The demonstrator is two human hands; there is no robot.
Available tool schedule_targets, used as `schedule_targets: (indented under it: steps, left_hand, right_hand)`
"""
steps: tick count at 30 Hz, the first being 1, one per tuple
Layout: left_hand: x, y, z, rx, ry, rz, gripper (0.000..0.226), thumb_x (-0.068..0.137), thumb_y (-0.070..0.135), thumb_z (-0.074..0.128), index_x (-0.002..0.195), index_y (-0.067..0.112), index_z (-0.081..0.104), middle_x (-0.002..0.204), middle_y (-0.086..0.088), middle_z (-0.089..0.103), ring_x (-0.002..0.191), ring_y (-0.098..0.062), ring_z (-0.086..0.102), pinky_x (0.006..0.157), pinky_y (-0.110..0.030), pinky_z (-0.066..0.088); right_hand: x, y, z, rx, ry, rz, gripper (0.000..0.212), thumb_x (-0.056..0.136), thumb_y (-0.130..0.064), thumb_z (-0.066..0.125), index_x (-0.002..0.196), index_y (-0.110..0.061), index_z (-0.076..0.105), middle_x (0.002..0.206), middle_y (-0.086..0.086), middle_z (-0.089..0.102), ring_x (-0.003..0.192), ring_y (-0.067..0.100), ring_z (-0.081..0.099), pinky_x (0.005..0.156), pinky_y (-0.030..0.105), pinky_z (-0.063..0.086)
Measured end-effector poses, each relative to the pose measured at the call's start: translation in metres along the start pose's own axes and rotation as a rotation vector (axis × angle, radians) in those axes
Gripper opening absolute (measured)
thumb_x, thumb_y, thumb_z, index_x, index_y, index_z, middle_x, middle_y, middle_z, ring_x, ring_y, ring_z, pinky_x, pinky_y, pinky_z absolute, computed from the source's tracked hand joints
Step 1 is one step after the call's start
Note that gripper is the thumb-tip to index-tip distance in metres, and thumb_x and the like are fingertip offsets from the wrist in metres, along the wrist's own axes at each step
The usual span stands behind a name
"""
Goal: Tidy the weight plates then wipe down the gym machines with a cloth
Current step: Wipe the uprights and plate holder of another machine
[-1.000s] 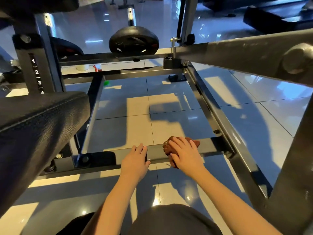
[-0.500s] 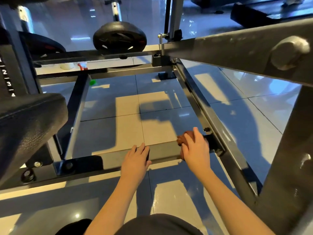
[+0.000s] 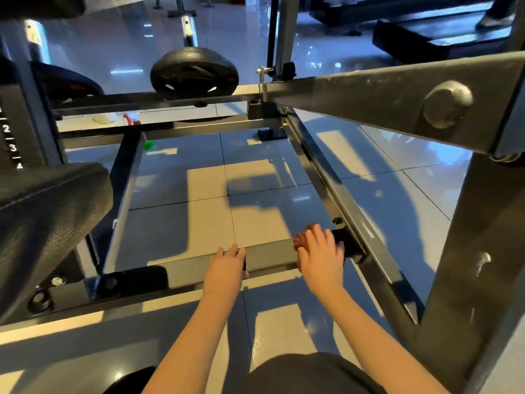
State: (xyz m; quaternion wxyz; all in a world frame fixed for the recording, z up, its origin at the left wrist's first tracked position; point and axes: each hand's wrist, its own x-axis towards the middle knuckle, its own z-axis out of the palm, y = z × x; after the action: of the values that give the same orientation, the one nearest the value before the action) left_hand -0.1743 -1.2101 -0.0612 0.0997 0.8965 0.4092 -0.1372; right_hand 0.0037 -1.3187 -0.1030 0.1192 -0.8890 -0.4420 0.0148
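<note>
- Low at the near side of the machine frame, the left hand is resting on the grey crossbar, fingers lying flat across its top and gripping nothing.
- Just to the right on the same bar, the right hand is pressing down on a bunched reddish-brown cloth, fingers draped over it and thumb on its near side; the fingertips are blurring.
- The cloth is sitting on the crossbar's right end, near where the bar is meeting the right side rail, and is peeking out on the left of the fingers.
- Far across the frame, a black weight plate is standing behind the far bars.
- At the left, a black padded seat is jutting into view beneath a numbered post.
- At the upper right, a heavy beam with a large bolt is crossing overhead.
- Glossy floor tiles are showing inside the frame.
</note>
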Motion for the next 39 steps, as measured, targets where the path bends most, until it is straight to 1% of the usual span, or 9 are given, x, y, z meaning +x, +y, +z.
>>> schedule_targets:
  steps: [5,10,13,17,21,24,29,35,39]
  left_hand:
    - [0.002,-0.001,0.004,0.041,0.003,0.009,0.059,0.099,0.028,0.049,0.15,0.013,0.023,0.157,-0.004,0.024,0.141,-0.032,0.025,0.112,-0.038,0.03]
    - [0.003,-0.002,0.007,0.076,0.02,0.024,0.057,0.099,0.031,0.049,0.147,0.013,0.025,0.153,-0.005,0.028,0.136,-0.031,0.032,0.107,-0.037,0.036]
    - [0.003,-0.003,0.008,0.082,0.038,0.039,0.057,0.099,0.032,0.049,0.147,0.013,0.024,0.154,-0.003,0.026,0.136,-0.03,0.032,0.105,-0.036,0.036]
    - [0.002,-0.005,0.01,0.091,0.057,0.045,0.056,0.099,0.032,0.048,0.147,0.014,0.025,0.154,-0.004,0.027,0.134,-0.03,0.033,0.105,-0.036,0.036]
    - [0.003,-0.003,0.009,0.105,0.064,0.039,0.056,0.099,0.032,0.048,0.147,0.015,0.025,0.154,-0.004,0.027,0.135,-0.029,0.033,0.105,-0.036,0.037]
    - [0.004,-0.004,0.012,0.123,0.069,0.048,0.056,0.099,0.032,0.048,0.147,0.014,0.024,0.154,-0.004,0.026,0.134,-0.03,0.033,0.106,-0.037,0.037]
    - [0.005,-0.005,0.013,0.114,0.082,0.043,0.057,0.098,0.032,0.051,0.146,0.015,0.026,0.152,-0.003,0.03,0.131,-0.028,0.036,0.103,-0.036,0.04]
    - [-0.001,-0.002,0.006,0.074,0.063,0.033,0.052,0.098,0.03,0.052,0.144,0.017,0.031,0.149,-0.001,0.034,0.126,-0.026,0.04,0.099,-0.036,0.044]
    - [-0.001,0.002,-0.009,-0.009,0.015,0.016,0.028,0.098,0.026,0.048,0.123,0.016,0.056,0.124,-0.001,0.054,0.11,-0.023,0.053,0.089,-0.037,0.05]
  right_hand:
    - [0.001,0.017,-0.018,0.031,-0.177,-0.369,0.066,0.091,-0.047,0.017,0.146,-0.02,0.042,0.156,-0.001,0.033,0.144,0.024,0.028,0.118,0.041,0.015]
    - [0.008,0.025,-0.011,0.09,-0.091,0.021,0.061,0.094,-0.051,0.029,0.143,-0.017,0.042,0.152,0.001,0.036,0.146,0.025,0.022,0.12,0.046,0.009]
    - [-0.007,-0.001,-0.004,0.009,0.053,-0.145,0.043,0.095,-0.04,0.041,0.129,-0.017,0.053,0.138,0.001,0.048,0.129,0.027,0.042,0.111,0.051,0.032]
    - [0.008,0.03,-0.01,0.029,-0.101,-0.378,0.053,0.095,-0.039,0.032,0.141,-0.018,0.046,0.15,0.002,0.041,0.137,0.025,0.037,0.114,0.041,0.024]
    - [0.024,0.044,0.0,0.21,-0.028,-0.134,0.065,0.093,-0.055,0.011,0.148,-0.029,0.034,0.158,-0.009,0.028,0.149,0.013,0.016,0.119,0.041,0.013]
    - [0.011,0.004,0.005,0.072,0.031,0.023,0.045,0.096,-0.044,0.039,0.133,-0.02,0.049,0.142,-0.001,0.044,0.139,0.022,0.032,0.116,0.049,0.02]
    - [0.003,0.017,0.008,-0.008,0.096,-0.411,0.045,0.093,-0.036,0.056,0.133,-0.015,0.056,0.138,0.004,0.054,0.125,0.028,0.051,0.103,0.046,0.041]
    - [-0.009,-0.003,-0.002,0.039,0.064,-0.113,0.044,0.064,-0.01,0.085,0.105,-0.008,0.069,0.109,0.009,0.066,0.092,0.03,0.064,0.073,0.041,0.051]
    - [-0.025,-0.003,-0.013,0.314,-0.01,-0.193,0.044,0.072,0.011,0.067,0.113,-0.005,0.066,0.11,0.012,0.065,0.1,0.033,0.06,0.08,0.042,0.053]
